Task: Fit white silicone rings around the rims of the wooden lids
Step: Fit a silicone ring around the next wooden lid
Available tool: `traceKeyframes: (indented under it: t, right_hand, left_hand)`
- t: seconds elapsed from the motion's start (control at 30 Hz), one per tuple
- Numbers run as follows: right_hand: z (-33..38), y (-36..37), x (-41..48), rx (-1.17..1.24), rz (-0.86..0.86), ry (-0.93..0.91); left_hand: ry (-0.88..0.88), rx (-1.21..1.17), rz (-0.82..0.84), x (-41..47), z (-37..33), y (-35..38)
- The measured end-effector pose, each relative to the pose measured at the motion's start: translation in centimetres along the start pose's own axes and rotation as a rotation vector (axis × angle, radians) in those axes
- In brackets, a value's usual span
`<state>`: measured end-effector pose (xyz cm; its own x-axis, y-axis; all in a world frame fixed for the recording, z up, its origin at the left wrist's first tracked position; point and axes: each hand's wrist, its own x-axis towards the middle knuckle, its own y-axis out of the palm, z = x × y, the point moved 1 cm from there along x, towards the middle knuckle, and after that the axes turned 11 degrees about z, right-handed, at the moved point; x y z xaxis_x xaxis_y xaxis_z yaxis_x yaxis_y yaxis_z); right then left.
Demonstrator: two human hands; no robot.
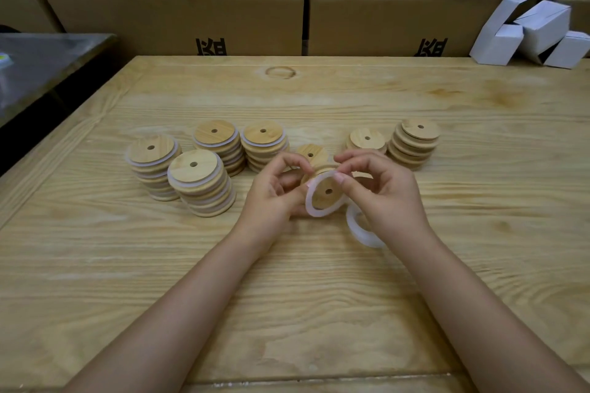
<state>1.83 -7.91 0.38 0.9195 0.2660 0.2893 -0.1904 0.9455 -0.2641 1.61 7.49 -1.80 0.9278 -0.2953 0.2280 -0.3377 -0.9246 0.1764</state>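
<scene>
Mid-table [319,281], L hand [274,198] and R hand [383,191] both pinch a white silicone ring [314,212] lying partway round a tilted wooden lid [324,193]. Spare rings [356,226] lie under R wrist. Ringed stacks [198,182] stand left, bare stacks [415,143] right; the fingers partly hide a low stack [311,153] behind. Cartons [178,19] and white boxes [530,32] at back.

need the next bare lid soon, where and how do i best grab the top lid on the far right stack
Probably pinch the top lid by its rim, thumb and fingers on opposite edges, coming down from above. It lies flat and sits a little off the stack below, so its edge looks free.
</scene>
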Motion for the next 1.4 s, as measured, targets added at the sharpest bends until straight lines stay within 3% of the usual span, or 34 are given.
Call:
traceKeyframes:
  t: [0.1,0.27,0.47,1.07,1.4]
  right_hand:
    - [-0.4,0.1,0.0,0.12,-0.089,0.076]
    - [-0.8,-0.2,0.0,0.107,-0.146,0.118]
    - [-1.0,-0.1,0.2,0.054,-0.106,0.106]
    - [-1.5,-0.7,0.4,-0.02,-0.091,0.186]
    - [-2.4,-1.5,0.6,0.003,-0.106,0.222]
  left_hand:
    - [0.014,0.014,0.008,0.0,0.1,0.1]
    - [0.024,0.021,-0.01,0.0,0.5,-0.1]
    - [0.034,0.221,-0.116,0.2,1.4,0.1]
    - [-0.071,0.188,-0.182,0.4,1.6,-0.2]
    - [-0.114,0.327,-0.209,0.5,0.9,-1.0]
